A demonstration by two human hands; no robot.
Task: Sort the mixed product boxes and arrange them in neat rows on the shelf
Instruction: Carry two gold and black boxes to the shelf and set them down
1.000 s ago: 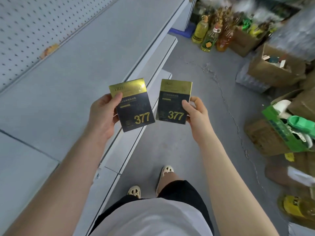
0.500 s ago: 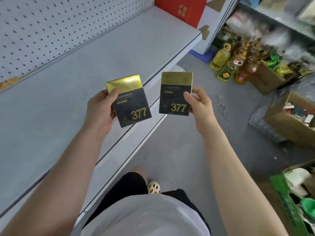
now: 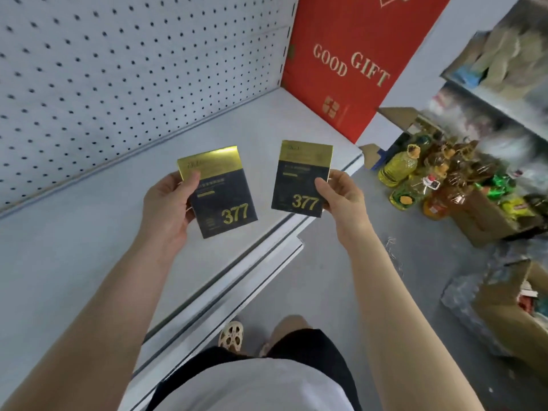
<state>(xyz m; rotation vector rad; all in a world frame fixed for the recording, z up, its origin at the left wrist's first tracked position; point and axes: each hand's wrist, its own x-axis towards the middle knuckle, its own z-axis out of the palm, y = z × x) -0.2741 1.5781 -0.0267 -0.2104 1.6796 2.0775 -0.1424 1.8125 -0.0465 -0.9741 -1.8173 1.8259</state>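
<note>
Small print on both 377 boxes, the left box [image 3: 218, 192] and the right box [image 3: 302, 178] — too fine for me to read. Red gift box [image 3: 350, 69] — top cut off by the frame edge. Far shelving [image 3: 492, 93] at right: blurred, goods unidentifiable. Cardboard carton [image 3: 516, 315] at right edge, cropped; I cannot make out its contents. My left hand's [image 3: 166, 209] fingers hidden behind its box.

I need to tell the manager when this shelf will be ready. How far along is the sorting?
Barely begun. Done: nothing is lined up on the grey shelf; only a tall red gift box stands at its far end. In hand: the left hand holds one dark 377 box, the right hand a matching box, both above the shelf. Left: setting these down and sorting more from the cartons on the floor.
</note>
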